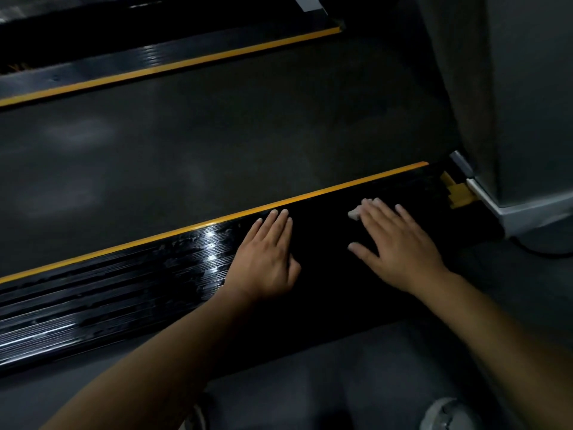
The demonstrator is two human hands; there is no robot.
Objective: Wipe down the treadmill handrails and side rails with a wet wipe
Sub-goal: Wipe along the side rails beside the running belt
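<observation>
A black ribbed side rail point(124, 283) with an orange edge strip runs from lower left to upper right along the treadmill belt point(217, 144). My left hand point(266, 259) lies flat on the rail with straight fingers and holds nothing. Further right on the same rail, my right hand point(393, 243) presses a small white wet wipe point(355, 212) against the surface with flat fingers. Only a corner of the wipe shows beyond the fingertips. Wet shiny streaks mark the rail left of my left hand.
The far side rail point(155, 62) with its own orange strip lies beyond the belt. A grey upright and motor cover point(511, 119) rise at the right, with a yellow end piece point(459, 192) at the rail's front end. Grey floor point(341, 367) lies below.
</observation>
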